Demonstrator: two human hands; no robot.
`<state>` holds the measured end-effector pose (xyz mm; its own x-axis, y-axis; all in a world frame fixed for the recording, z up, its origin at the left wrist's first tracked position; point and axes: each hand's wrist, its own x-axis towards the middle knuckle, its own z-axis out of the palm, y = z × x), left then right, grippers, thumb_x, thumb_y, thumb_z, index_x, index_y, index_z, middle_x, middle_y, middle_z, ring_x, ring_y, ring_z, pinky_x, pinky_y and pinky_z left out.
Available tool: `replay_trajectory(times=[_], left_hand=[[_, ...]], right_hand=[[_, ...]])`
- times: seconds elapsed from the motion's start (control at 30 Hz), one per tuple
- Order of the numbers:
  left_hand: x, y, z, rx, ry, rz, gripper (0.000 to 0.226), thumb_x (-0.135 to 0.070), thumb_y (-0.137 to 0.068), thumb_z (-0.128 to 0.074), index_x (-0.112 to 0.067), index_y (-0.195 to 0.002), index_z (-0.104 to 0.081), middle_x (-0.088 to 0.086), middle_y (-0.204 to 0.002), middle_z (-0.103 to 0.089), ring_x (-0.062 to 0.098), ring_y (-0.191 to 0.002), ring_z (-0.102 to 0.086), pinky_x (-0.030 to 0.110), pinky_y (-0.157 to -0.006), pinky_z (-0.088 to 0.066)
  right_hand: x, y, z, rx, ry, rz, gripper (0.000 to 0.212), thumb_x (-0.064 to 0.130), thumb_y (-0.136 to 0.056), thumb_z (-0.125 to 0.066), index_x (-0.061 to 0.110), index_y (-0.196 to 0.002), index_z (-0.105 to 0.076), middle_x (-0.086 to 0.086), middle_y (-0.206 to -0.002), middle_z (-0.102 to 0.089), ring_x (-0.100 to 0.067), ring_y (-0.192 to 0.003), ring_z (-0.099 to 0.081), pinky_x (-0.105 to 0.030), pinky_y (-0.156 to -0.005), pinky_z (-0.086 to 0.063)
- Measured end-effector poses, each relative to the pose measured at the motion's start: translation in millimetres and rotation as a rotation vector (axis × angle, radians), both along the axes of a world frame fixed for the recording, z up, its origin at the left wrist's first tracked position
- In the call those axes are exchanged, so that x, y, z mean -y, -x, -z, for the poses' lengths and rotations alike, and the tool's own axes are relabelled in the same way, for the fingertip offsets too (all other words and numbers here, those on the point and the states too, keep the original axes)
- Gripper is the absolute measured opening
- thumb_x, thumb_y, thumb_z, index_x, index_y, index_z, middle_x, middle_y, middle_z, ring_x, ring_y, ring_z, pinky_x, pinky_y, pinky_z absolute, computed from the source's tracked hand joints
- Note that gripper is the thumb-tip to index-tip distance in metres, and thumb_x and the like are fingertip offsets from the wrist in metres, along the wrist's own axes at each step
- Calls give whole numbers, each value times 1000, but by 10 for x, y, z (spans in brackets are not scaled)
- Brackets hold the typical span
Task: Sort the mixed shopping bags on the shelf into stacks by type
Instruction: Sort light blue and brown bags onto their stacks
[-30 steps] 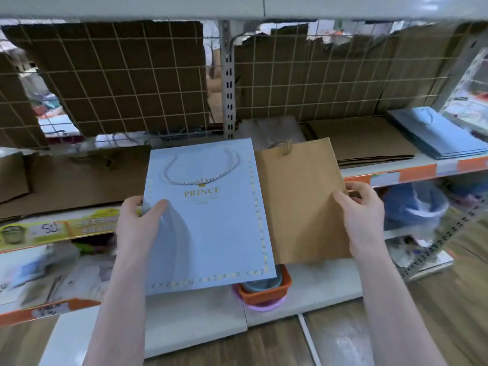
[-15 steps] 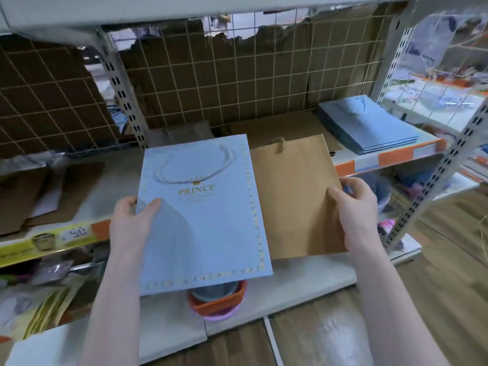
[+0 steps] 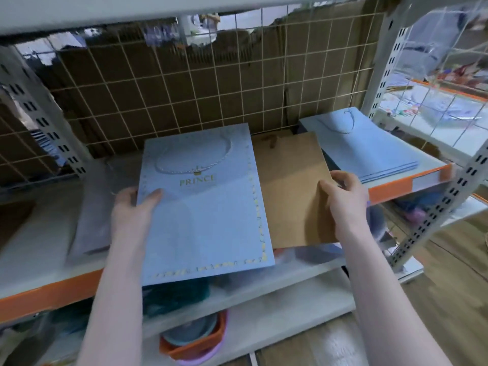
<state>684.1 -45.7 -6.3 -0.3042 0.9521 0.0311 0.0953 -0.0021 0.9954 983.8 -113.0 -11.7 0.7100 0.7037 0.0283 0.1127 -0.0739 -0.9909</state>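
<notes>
My left hand (image 3: 132,207) grips the left edge of a flat light-blue bag (image 3: 206,212) printed PRINCE in gold, with a white cord handle. My right hand (image 3: 340,196) grips the right edge of a plain brown paper bag (image 3: 293,191), which lies partly under the blue one. Both bags are held level over the front of the shelf (image 3: 404,180). A stack of blue bags (image 3: 364,146) lies at the shelf's right end. A grey bag (image 3: 92,215) lies flat on the shelf left of my left hand.
A wire grid (image 3: 184,83) backed by brown cardboard closes the shelf's rear. Slotted uprights stand at the left (image 3: 39,120) and the right (image 3: 464,178). Orange and purple bowls (image 3: 195,342) sit on the lower shelf. Wooden floor (image 3: 449,286) lies to the right.
Both bags have moved right and further in over the shelf, closer to the blue stack. My view has turned right. My hands keep the same hold.
</notes>
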Motion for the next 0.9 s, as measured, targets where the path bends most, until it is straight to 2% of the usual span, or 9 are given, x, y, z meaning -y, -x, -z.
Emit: replay_trajectory(times=[0.17,0.23,0.33,0.4,0.5,0.57,0.63,0.77,0.9], left_hand=[[-93,-329,15,35,-5,-110,14,-14,-86,-65,-18,-90,-52,1,-80,-60,17,-67,-59,29,-60,-47],[-115,-448,32,34,-7,-168,13,-13,-86,-66,-18,-86,-54,2,-81,-62,19,-69,-61,31,-65,-48],[-124,-605,63,42,-2,-220,21,-14,-84,-67,-12,-103,-58,5,-92,-66,24,-79,-64,36,-75,-51],[-128,-711,74,38,-4,-256,26,-13,-85,-67,-13,-109,-57,1,-93,-65,18,-79,-63,33,-75,-50],[-142,-885,101,51,-14,-297,27,-11,-86,-65,-11,-112,-58,4,-98,-65,5,-71,-62,23,-65,-50],[-165,-984,117,47,-10,-317,21,-11,-87,-64,-15,-106,-56,-3,-88,-63,-4,-60,-61,12,-54,-49],[-200,-1083,126,35,-10,-297,15,-11,-88,-62,-15,-101,-55,-8,-83,-59,-1,-63,-61,4,-46,-43],[-282,-1226,76,-28,-25,-247,7,-8,-90,-58,-14,-91,-55,-9,-79,-57,-14,-51,-57,1,-43,-38],[-337,-1236,26,-33,-27,-221,23,-4,-91,-56,-23,-79,-57,-13,-71,-63,-5,-54,-62,5,-44,-43]], right_hand=[[-544,-341,105,-17,43,-108,18,17,-86,-59,24,-102,-56,-3,-108,-59,-20,-100,-53,-32,-84,-41],[-766,-472,130,-18,55,-151,24,17,-85,-60,20,-109,-57,-5,-113,-60,-22,-102,-54,-31,-86,-41],[-1055,-628,134,1,82,-220,31,15,-88,-57,16,-118,-55,-8,-119,-58,-23,-106,-53,-33,-92,-42],[-1216,-707,136,36,121,-240,34,15,-89,-56,14,-122,-54,-9,-122,-58,-27,-112,-53,-36,-97,-41],[-1364,-790,194,81,128,-266,33,14,-89,-55,11,-122,-53,-12,-121,-59,-30,-114,-53,-35,-96,-40],[-1415,-823,254,106,134,-282,33,15,-90,-54,10,-123,-53,-13,-122,-59,-31,-115,-52,-34,-94,-39],[-1466,-860,304,123,144,-283,33,15,-91,-53,8,-123,-52,-14,-122,-58,-32,-115,-52,-33,-91,-38],[-1570,-899,323,201,173,-284,33,15,-92,-51,4,-124,-52,-16,-119,-60,-33,-112,-54,-27,-82,-34],[-1628,-903,362,285,210,-303,37,15,-92,-52,4,-128,-53,-16,-123,-60,-33,-115,-54,-31,-89,-40]])
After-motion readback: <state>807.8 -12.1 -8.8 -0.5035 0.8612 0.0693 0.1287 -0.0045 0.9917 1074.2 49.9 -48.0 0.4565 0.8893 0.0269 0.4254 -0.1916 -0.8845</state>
